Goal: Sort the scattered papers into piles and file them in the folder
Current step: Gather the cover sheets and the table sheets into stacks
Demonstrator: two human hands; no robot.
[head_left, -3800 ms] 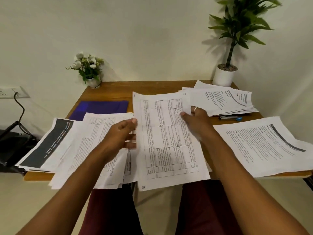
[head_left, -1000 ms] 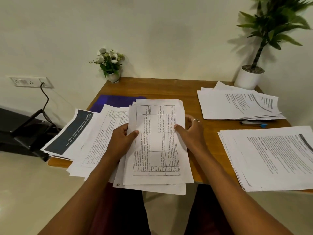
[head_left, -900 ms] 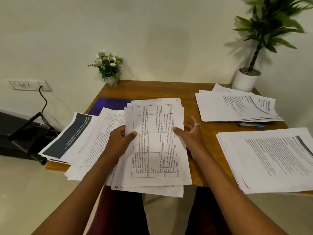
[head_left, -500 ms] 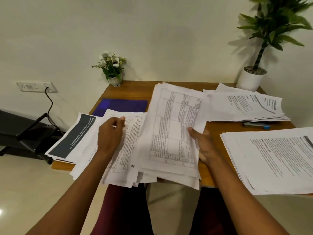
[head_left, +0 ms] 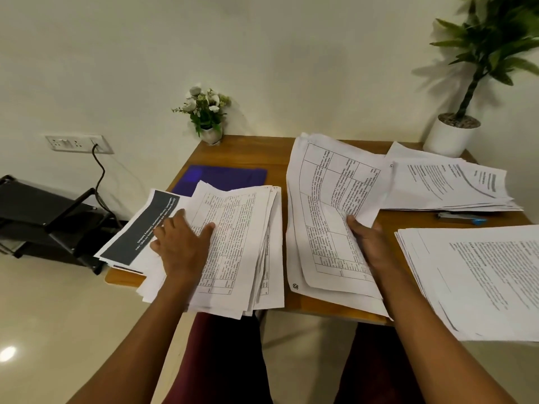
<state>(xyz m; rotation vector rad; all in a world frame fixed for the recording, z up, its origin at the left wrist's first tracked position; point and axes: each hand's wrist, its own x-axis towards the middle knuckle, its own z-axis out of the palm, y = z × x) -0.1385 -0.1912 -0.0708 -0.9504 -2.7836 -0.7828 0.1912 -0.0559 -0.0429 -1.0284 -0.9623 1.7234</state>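
Desk (head_left: 262, 150) against wall, strewn with paper piles. Text-page pile (head_left: 481, 281) near right, overhanging front edge. Table-sheet stack (head_left: 326, 199) at centre, lifted and curling, gripped at right edge by right hand (head_left: 369, 243): thumb on top, other fingers hidden beneath. Fanned table sheets (head_left: 242, 243) left of centre, pressed down by left hand (head_left: 180, 243), fingers straight and spread. Second text pile (head_left: 446, 185) far right, beside white plant pot (head_left: 449, 138). Dark-banded sheets (head_left: 137, 225) at left edge. Blue folder (head_left: 227, 176) behind fanned sheets, flat, partly covered. Small blue-tipped item (head_left: 462, 218) between right piles, type unclear.

Dim warm light (edges warped)
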